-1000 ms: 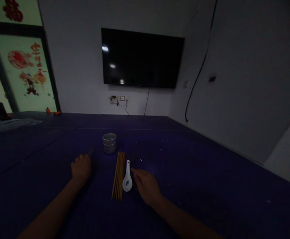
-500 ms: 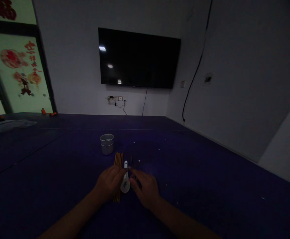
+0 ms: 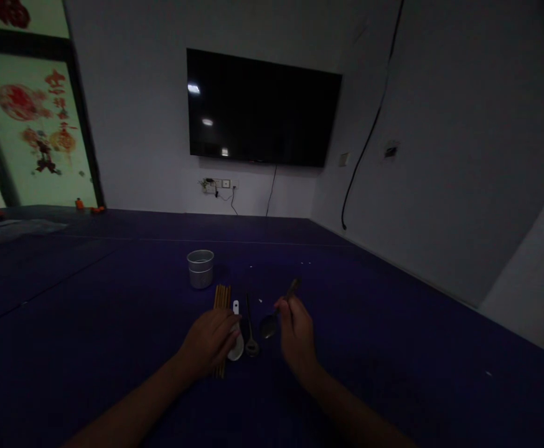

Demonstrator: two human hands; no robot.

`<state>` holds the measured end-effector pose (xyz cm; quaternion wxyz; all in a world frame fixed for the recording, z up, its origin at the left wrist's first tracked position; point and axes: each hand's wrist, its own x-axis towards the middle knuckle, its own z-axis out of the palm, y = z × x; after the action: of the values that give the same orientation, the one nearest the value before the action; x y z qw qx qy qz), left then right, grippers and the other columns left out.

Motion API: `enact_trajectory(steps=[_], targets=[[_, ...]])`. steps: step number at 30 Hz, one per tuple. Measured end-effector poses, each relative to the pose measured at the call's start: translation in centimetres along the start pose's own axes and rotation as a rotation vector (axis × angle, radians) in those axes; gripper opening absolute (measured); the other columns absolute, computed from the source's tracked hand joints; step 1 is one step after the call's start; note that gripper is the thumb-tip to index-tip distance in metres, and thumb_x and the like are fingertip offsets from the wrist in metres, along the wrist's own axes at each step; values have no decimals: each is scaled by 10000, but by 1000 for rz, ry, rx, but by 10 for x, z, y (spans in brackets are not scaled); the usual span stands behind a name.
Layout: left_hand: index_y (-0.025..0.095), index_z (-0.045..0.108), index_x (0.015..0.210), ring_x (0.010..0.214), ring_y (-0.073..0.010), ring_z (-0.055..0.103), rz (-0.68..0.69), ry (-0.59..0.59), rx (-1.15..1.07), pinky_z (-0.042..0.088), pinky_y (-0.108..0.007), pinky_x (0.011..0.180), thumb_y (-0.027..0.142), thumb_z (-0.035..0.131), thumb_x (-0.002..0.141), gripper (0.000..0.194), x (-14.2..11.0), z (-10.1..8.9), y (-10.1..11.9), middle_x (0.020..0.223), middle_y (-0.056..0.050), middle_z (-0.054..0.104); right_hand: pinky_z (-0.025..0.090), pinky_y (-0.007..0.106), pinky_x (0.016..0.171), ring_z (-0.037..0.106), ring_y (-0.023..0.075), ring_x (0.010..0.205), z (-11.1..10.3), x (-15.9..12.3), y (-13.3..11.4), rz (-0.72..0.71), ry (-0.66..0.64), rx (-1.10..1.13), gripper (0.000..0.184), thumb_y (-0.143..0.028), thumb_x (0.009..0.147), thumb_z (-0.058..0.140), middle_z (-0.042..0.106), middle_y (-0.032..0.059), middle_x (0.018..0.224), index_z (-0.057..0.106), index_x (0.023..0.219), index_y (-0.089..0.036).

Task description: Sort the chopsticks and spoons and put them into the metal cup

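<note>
My right hand (image 3: 296, 339) grips a metal spoon (image 3: 268, 326) round its handle, tilted with the bowl down and to the left, over the purple surface. My left hand (image 3: 210, 341) rests across the white soup spoon (image 3: 236, 351) and a row of wooden chopsticks (image 3: 222, 296), its fingers stretched out and partly covering both. Between the two hands lies a dark long-handled spoon (image 3: 252, 347), bowl towards me. Behind the chopsticks stands a grey metal cup (image 3: 200, 270), upright.
The purple surface (image 3: 370, 348) carries small white scraps (image 3: 260, 300). At the far left lies some clear plastic sheeting (image 3: 15, 231), with small orange objects (image 3: 79, 204) by the door. A black television (image 3: 262, 112) hangs on the back wall, and a dark cable (image 3: 368, 140) runs down the right wall.
My right hand has moved right, away from the row, and now holds the metal spoon in plain sight. The dark spoon it partly covered shows fully. My left hand has barely moved.
</note>
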<state>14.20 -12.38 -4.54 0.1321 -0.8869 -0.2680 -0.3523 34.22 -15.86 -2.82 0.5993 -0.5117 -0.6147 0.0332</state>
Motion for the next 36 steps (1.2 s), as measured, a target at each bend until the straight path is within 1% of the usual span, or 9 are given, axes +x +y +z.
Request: enact_trajectory(steps=[1,4,7,11,17,22,30,33,36], targets=[[153,580,1063,904,-205,592,-30,-7,-9,496,-353,802,271,305,946,321,1,0,-1,942,-111,650,417,262,569,548,166,626,0,4,6,48,9,-2,424,-483,931,307,573,22,660,539,708,-208],[171,597,969,841,-189,578,-105,-50,-40,484,-335,767,273,306,944,309,2,1,-4,891,-85,640,394,251,527,525,157,558,6,9,27,145,-50,8,429,-488,921,311,549,0,601,543,702,-200],[187,596,898,798,-181,563,-156,-102,-52,474,-323,736,268,301,937,309,4,2,-5,847,-70,625,390,247,506,527,160,548,16,7,47,145,-139,4,444,-504,902,331,561,5,592,570,695,-192],[181,585,882,825,-192,560,-181,-161,-48,466,-332,746,243,308,923,287,5,4,-4,867,-73,619,380,242,491,539,161,531,27,4,61,138,-183,-53,430,-483,881,379,577,11,567,570,632,-189],[182,574,865,826,-184,566,-163,-205,-63,454,-314,736,223,344,915,240,3,12,-4,873,-66,616,369,237,514,563,156,535,31,10,64,131,-232,-171,389,-394,867,442,633,29,583,606,592,-173],[177,568,870,822,-192,569,-157,-183,-48,446,-325,725,215,361,916,216,2,17,-8,865,-61,617,323,232,480,561,147,497,34,14,62,152,-284,-317,359,-315,857,500,653,50,559,657,571,-165],[179,575,834,790,-183,578,-163,-180,-21,455,-310,707,222,377,915,218,1,21,-11,843,-58,620,348,239,533,646,176,616,38,12,55,172,-375,-500,326,-297,883,513,708,92,678,714,662,-168],[180,589,872,821,-195,587,-184,-145,-9,474,-327,729,234,369,916,231,2,18,-11,859,-65,626,356,246,556,658,189,645,39,9,54,174,-394,-552,334,-315,887,517,710,108,693,713,662,-166],[174,591,972,936,-217,588,-246,-38,17,493,-358,794,265,364,918,251,4,15,-16,1017,-99,618,361,250,572,661,196,661,40,7,54,172,-403,-585,334,-328,887,522,711,118,709,710,665,-163]])
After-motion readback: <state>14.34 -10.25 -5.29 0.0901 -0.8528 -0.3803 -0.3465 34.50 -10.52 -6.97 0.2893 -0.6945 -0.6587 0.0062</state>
